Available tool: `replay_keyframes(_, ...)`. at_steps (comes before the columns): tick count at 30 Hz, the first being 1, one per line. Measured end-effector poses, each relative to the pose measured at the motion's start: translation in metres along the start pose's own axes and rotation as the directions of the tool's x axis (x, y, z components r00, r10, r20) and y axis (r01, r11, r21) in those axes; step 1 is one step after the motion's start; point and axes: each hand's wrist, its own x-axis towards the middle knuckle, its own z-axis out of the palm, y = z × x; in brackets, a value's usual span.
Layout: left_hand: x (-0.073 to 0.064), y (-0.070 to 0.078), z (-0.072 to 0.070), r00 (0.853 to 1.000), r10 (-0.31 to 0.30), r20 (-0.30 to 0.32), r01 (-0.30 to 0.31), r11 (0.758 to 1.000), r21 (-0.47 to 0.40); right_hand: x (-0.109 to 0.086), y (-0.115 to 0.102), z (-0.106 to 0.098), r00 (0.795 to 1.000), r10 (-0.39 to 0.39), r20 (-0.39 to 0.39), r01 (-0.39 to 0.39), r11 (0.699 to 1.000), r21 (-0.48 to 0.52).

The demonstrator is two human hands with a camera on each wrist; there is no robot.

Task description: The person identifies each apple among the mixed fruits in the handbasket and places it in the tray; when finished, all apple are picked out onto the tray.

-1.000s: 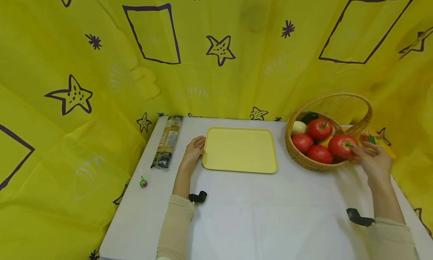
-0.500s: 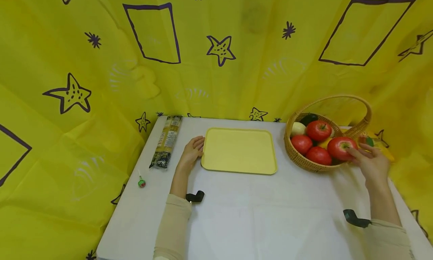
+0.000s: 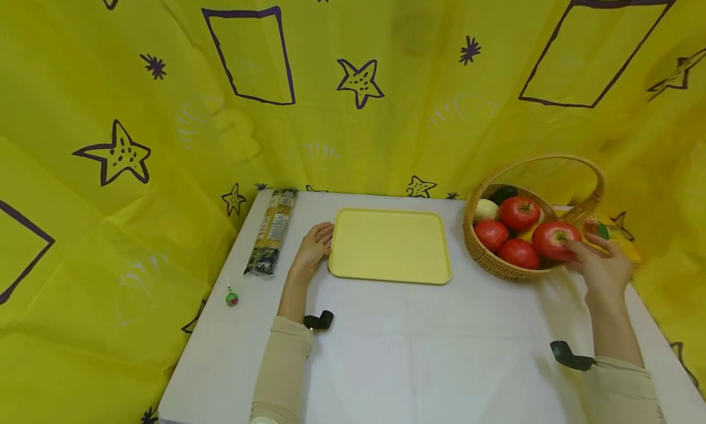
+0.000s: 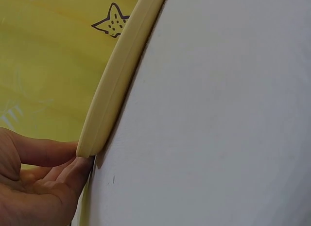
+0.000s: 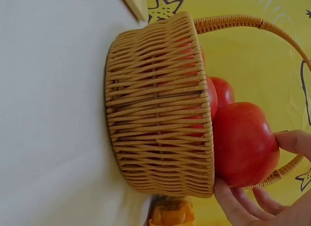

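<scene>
Left hand (image 3: 314,244): we are resting relaxed fingers against tray (image 3: 390,246).
Right hand (image 3: 605,269): we are gripping red fruit (image 5: 245,143) at wicker basket (image 5: 160,109).

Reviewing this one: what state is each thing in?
Basket: upright, handle up, produce inside.
Red fruit: held at the basket's rim.
Right grip: holding the red fruit.
Tray: flat on the table.
Left grip: touching the tray's left edge; pinch unclear.
Long packet: lying down, seal unclear.
Lollipop: lying down, wrapper apparently on.
Yellow package: mostly hidden, state unclear.
Curtain: hanging, creased.
</scene>
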Motion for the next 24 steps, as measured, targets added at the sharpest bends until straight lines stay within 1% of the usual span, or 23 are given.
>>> replay_keyframes(5, -0.001, 0.002, 0.0, 1.0, -0.014, -0.006, 0.015, 0.999, 0.035, 0.001, -0.002, -0.001, 0.997, 0.074, 0.006, -0.074, 0.997, 0.021)
replay_keyframes(9, 0.0, 0.002, -0.002, 1.0, -0.019, -0.018, 0.02, 0.999, 0.048, -0.001, -0.004, 0.002, 0.995, 0.094, 0.036, -0.097, 0.993, 0.069)
replay_keyframes(14, 0.001, 0.001, 0.0, 1.0, -0.018, -0.012, 0.019, 0.998, 0.054, -0.005, -0.007, 0.005, 0.994, 0.094, 0.054, -0.099, 0.989, 0.111)
replay_keyframes(20, -0.001, 0.002, -0.001, 0.999, -0.034, -0.014, 0.034, 0.998, 0.043, -0.009, -0.009, 0.013, 0.989, 0.056, 0.138, -0.086, 0.971, 0.222)
replay_keyframes(24, -0.001, 0.003, -0.002, 0.999, -0.038, -0.012, 0.038, 0.999, 0.035, -0.012, -0.013, 0.018, 0.982, 0.032, 0.185, -0.078, 0.966, 0.248)
